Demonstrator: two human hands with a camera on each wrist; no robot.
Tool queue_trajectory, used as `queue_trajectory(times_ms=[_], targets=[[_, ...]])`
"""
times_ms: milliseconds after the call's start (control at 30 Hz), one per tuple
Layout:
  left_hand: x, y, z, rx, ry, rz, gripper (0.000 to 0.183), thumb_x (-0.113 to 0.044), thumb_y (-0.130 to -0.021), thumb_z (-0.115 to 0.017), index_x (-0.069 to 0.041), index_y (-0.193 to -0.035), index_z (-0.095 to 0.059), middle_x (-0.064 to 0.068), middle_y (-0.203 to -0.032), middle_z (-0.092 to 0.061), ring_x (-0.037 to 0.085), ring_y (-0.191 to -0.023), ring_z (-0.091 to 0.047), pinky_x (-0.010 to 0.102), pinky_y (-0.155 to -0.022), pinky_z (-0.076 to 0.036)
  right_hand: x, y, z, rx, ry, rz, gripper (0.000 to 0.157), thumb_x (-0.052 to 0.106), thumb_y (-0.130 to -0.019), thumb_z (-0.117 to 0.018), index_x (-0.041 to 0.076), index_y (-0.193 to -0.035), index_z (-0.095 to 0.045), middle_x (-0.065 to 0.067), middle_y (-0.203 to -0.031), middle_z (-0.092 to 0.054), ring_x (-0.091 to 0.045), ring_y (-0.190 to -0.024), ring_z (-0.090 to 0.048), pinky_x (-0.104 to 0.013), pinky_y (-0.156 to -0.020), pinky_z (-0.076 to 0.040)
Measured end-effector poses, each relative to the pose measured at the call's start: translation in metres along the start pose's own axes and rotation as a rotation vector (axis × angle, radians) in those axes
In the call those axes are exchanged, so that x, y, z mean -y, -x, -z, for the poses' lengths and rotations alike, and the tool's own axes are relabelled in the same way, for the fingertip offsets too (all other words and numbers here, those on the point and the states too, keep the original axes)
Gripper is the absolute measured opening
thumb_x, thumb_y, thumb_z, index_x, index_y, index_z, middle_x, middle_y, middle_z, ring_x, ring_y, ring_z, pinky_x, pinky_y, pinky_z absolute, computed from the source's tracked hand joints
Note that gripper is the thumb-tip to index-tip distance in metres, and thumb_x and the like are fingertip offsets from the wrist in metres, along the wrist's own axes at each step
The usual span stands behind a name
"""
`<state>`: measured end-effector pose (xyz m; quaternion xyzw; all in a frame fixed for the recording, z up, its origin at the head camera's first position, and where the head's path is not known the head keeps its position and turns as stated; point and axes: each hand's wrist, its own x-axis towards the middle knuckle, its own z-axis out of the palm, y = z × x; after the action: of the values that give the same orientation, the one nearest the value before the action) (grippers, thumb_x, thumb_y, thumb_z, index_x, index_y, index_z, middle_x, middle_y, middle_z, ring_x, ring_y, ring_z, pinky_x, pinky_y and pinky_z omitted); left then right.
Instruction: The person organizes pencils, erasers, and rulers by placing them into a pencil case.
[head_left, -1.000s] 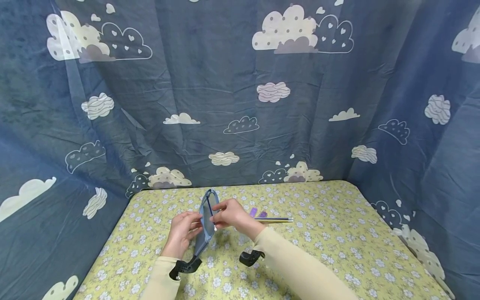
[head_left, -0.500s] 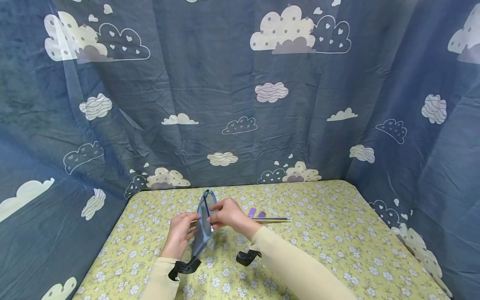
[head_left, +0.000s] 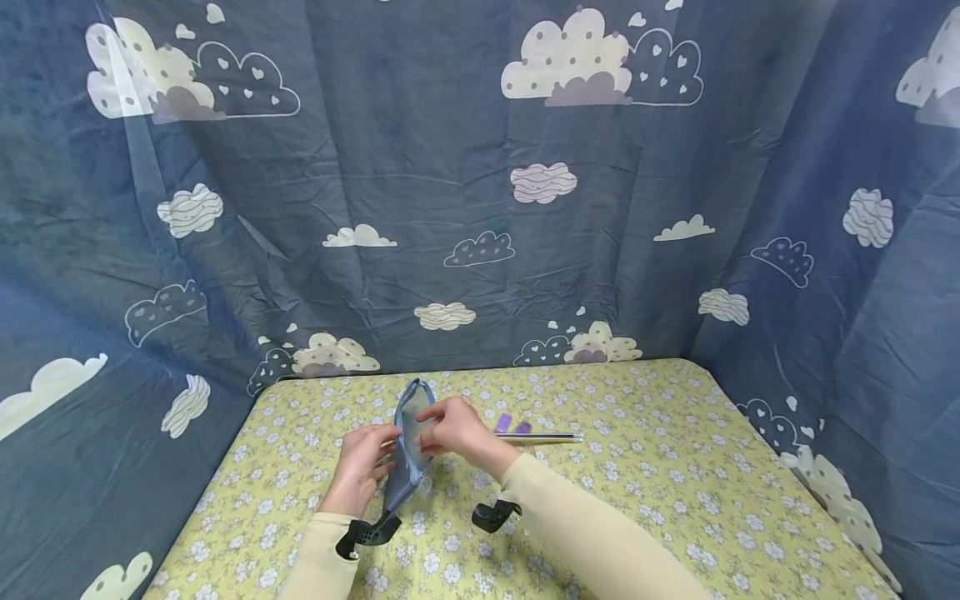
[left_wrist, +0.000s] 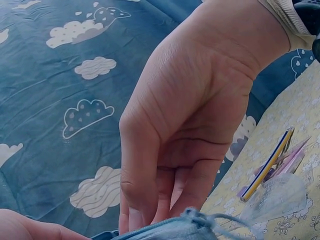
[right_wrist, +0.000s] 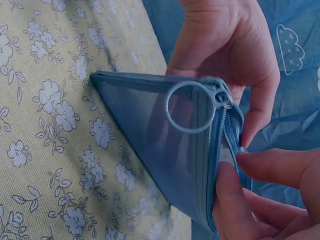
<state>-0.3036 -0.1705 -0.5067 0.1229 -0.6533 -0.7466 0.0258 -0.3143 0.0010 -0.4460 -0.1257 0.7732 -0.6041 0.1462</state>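
A blue see-through zip pouch (head_left: 399, 477) stands with its mouth apart, tilted between my hands over the table. My left hand (head_left: 363, 467) holds its left edge, thumb at the rim and fingers behind the mesh wall. At the mouth is my right hand (head_left: 455, 432), its fingertips apart from each other with nothing seen between them. In the right wrist view, the right thumb and fingers (right_wrist: 230, 192) overlap the zipper edge, and a pale blue ring pull (right_wrist: 168, 107) hangs from the slider. The inside of the pouch is mostly hidden.
Beside my right wrist, dark-striped and yellow pencils (head_left: 551, 437) lie on the yellow flowered tablecloth (head_left: 637, 500), near two small purple pieces (head_left: 504, 422). A blue cloud-print curtain (head_left: 420, 275) surrounds the table at the back and sides.
The dark blue pencil that my right hand pinched at the pouch's mouth is no longer in sight, and the right fingers have spread apart. My left hand keeps its hold on the pouch.
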Motion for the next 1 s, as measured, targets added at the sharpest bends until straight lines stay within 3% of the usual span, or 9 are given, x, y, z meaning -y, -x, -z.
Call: queue_trajectory(times_ms=[233,467,567,733,1000], targets=[[-0.006,0.000,0.001,0.003,0.030,0.068,0.024,-0.021,-0.075,-0.070,-0.004,-0.091,-0.063,0.012,-0.101,-0.062,0.025,-0.090,-0.060,0.041,-0.071,-0.049,0.002,0.000,0.004,0.023,-0.016,0.036,0.042,-0.010,-0.070,-0.061,0.006,-0.109,-0.063,-0.012,-0.079,-0.066,-0.025,-0.069,-0.065,-0.035,-0.062,-0.054],[-0.026,0.019,-0.005,-0.007,0.084,0.074,0.024,-0.011,-0.079,-0.065,0.006,-0.096,-0.060,0.024,-0.107,-0.056,0.037,-0.101,-0.054,0.040,-0.073,-0.051,0.003,0.003,0.013,0.041,-0.021,0.069,0.041,-0.005,-0.074,-0.065,0.012,-0.111,-0.063,-0.011,-0.088,-0.065,-0.025,-0.080,-0.064,-0.034,-0.068,-0.054],[-0.031,0.024,-0.005,0.006,0.103,0.089,0.025,-0.010,-0.080,-0.065,0.007,-0.098,-0.059,0.022,-0.104,-0.057,0.037,-0.101,-0.054,0.040,-0.074,-0.051,0.002,0.005,0.017,0.034,0.006,0.080,0.040,-0.001,-0.076,-0.068,0.014,-0.112,-0.063,-0.012,-0.091,-0.064,-0.021,-0.079,-0.064,-0.033,-0.068,-0.053],[-0.033,0.024,-0.005,0.008,0.118,0.092,0.027,-0.011,-0.080,-0.066,0.007,-0.100,-0.058,0.018,-0.099,-0.058,0.036,-0.100,-0.054,0.039,-0.074,-0.052,0.003,0.012,0.027,0.019,0.126,0.139,0.040,0.005,-0.075,-0.071,0.017,-0.113,-0.063,-0.007,-0.089,-0.065,-0.017,-0.076,-0.063,-0.031,-0.066,-0.053],[-0.030,0.023,-0.005,0.006,0.144,0.081,0.028,-0.009,-0.080,-0.065,0.007,-0.101,-0.057,0.025,-0.108,-0.055,0.041,-0.104,-0.052,0.039,-0.075,-0.052,0.007,0.023,0.042,-0.006,0.343,0.194,0.042,0.013,-0.076,-0.072,0.019,-0.116,-0.062,-0.003,-0.091,-0.065,-0.009,-0.076,-0.061,-0.031,-0.066,-0.050]])
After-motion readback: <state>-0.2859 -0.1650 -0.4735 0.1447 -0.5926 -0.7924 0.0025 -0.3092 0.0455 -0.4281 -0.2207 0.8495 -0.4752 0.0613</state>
